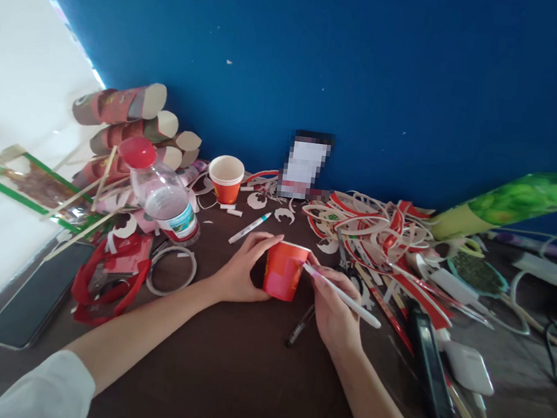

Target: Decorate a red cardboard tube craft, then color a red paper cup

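Marking a red paper cup amid the clutter

Gripping the red paper cup from its left side, the left hand is curling its fingers around the wall and steadying it on the dark counter. The right hand is pinching a white pen, its tip touching the cup's rim edge on the right. The thin wall is likely giving under pressure, so a hard squeeze may be denting it and sending the tip skidding. A black pen is lying just beneath the wrist, and the water bottle is leaning nearby, easily knocked by an elbow.
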A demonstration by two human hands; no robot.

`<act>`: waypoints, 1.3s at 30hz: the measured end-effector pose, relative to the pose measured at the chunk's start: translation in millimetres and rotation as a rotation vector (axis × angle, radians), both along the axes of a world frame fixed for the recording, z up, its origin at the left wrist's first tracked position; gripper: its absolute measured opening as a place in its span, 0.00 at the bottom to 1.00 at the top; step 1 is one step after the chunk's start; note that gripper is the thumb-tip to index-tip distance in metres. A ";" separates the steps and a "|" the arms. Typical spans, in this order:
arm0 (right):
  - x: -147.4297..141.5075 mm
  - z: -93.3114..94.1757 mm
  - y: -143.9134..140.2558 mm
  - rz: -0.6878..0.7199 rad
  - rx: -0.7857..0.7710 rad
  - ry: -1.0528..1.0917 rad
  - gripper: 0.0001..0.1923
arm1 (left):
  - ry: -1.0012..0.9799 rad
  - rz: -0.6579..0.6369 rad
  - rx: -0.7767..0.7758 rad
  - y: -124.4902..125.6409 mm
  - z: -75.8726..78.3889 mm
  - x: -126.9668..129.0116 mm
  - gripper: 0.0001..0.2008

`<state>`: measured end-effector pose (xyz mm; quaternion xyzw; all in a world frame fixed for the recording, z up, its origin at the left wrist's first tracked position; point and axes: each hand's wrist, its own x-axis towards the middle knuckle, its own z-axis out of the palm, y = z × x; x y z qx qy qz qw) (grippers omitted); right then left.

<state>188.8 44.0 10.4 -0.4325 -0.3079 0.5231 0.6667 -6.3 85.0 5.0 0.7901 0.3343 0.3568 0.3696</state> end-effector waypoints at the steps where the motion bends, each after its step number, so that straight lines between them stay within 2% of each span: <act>1: -0.2 -0.3 -0.3 -0.001 -0.003 -0.004 0.08 | -0.005 -0.001 0.011 -0.1 -0.1 0.0 0.52; 9: -1.5 0.4 -0.3 0.010 -0.024 -0.017 0.09 | -0.033 -0.002 0.082 1.2 -3.0 -0.1 0.52; 25: 0.7 -1.7 -0.7 0.070 0.037 -0.045 0.06 | -0.080 0.030 0.084 1.9 -3.0 -0.3 0.50; 39: 10.0 -10.0 -3.2 0.161 0.082 -0.211 0.06 | -0.154 0.067 -0.013 2.7 -5.4 -0.6 0.48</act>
